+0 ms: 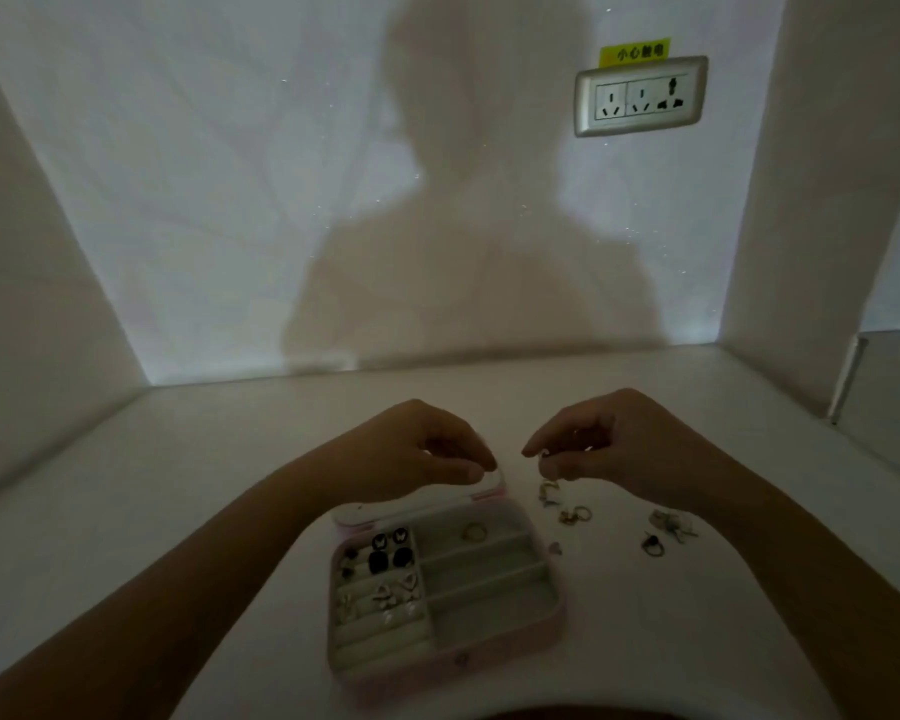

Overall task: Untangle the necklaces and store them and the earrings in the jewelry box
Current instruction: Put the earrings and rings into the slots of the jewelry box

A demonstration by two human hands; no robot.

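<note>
While pinching a small silver piece (544, 456) in right hand (619, 444), curls left hand (417, 449) fingers, hold unclear, above open pink jewelry box (437, 678) by surface's front edge. Looks halfway: black and white earrings (391, 556) slotted, silver bits (575, 514) loose beside.

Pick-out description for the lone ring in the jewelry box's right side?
Find the open pink jewelry box on the white table. Its right half has long compartments; the small ring lies in the farthest, by the lid. It is the only piece on that side, while earrings sit in the left half.
</note>
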